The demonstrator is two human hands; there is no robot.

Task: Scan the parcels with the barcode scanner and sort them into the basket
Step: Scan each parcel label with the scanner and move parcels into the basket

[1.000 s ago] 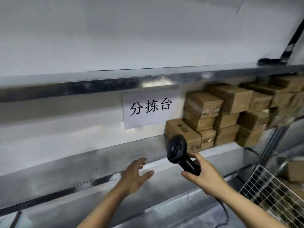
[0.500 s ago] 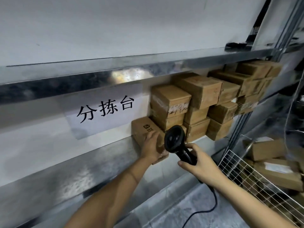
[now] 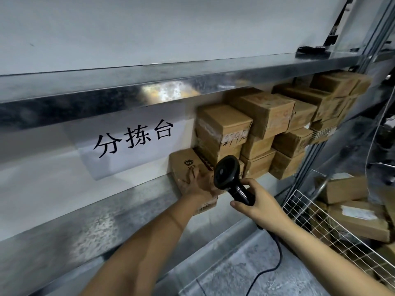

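Observation:
Several brown cardboard parcels (image 3: 265,133) are stacked on a metal shelf (image 3: 85,227). The leftmost low parcel (image 3: 183,165) bears a dark logo, and my left hand (image 3: 199,183) lies on its top and front, fingers wrapped over it. My right hand (image 3: 259,207) grips the handle of a black corded barcode scanner (image 3: 227,174), whose round head sits just right of my left hand, in front of the stack. A white wire basket (image 3: 316,223) at the lower right holds several parcels (image 3: 361,218).
A paper sign with three black characters (image 3: 134,139) hangs on the shelf's back wall. An upper metal shelf (image 3: 149,84) overhangs the parcels. Upright metal posts (image 3: 320,146) stand right of the stack. The scanner's black cable (image 3: 275,259) trails down over the grey floor.
My left hand reached from open air onto the leftmost parcel and stays on it. The view swung right and closer, and the scanner stayed beside that parcel.

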